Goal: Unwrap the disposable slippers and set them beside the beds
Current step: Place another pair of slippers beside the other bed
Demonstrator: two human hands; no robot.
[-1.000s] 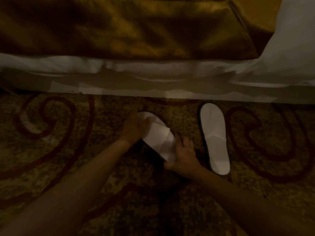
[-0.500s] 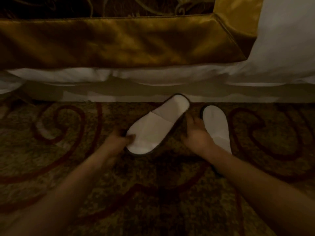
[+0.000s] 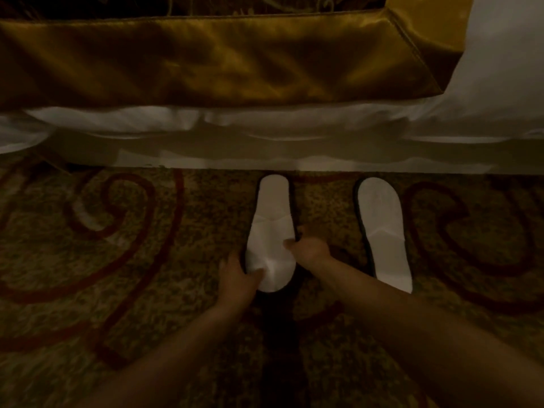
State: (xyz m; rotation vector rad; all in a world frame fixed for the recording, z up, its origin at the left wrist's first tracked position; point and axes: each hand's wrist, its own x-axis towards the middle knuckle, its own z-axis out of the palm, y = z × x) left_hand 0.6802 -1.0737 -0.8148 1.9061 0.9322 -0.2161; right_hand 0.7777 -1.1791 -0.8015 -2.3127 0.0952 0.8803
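Observation:
Two white disposable slippers with dark soles lie on the patterned carpet beside the bed, heels towards the bed. The left slipper (image 3: 272, 231) lies straight, and both my hands hold its toe end. My left hand (image 3: 237, 278) grips the toe's left edge with the thumb on top. My right hand (image 3: 310, 248) pinches the right edge of the upper. The right slipper (image 3: 382, 231) lies alone, parallel, a hand's width to the right.
The bed (image 3: 265, 136) runs across the top, with a gold satin runner (image 3: 206, 60), white sheets and a white duvet (image 3: 500, 69) at the right. The brown carpet (image 3: 117, 260) with dark red swirls spreads on both sides of the slippers.
The left slipper, held tilted and off the floor before, has been turned straight and laid down parallel to the right one. Both hands slid to its toe end.

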